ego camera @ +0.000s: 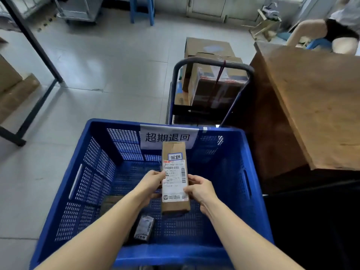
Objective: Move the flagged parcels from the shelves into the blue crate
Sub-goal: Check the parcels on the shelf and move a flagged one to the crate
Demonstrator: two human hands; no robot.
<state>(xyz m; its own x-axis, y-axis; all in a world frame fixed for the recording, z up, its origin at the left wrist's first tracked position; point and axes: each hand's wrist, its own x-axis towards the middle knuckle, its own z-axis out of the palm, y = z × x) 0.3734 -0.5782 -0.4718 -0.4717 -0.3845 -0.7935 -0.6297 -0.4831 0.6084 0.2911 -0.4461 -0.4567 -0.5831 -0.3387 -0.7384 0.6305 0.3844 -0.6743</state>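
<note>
On the pale tiled floor [116, 71] stands a wooden desk [315, 106] at the right, its top tilted across the view. Just left of it is a cart [212, 63] with a dark curved handle, loaded with cardboard boxes [214, 82], one bound with red strapping. At the left edge a black shelf frame [33, 47] slants down, with more cartons [13, 90] beside it. A blue stool [142, 10] stands at the far wall, and part of another person [335, 32] shows at top right.

Nearest the camera is the blue crate [93, 172], perforated, with a white paper sign [167, 136] of handwritten characters on its far wall. Above the crate's inside, a long cardboard parcel [175, 205] is held lengthways, a shipping label and a small handwritten flag [175, 157] on its upper face. The left hand [151, 185] grips its left edge, fingers curled onto the label; the right hand [200, 189] grips the right edge likewise. On the crate's floor, near the front, lies a small dark packet [144, 228], partly behind the left forearm.
</note>
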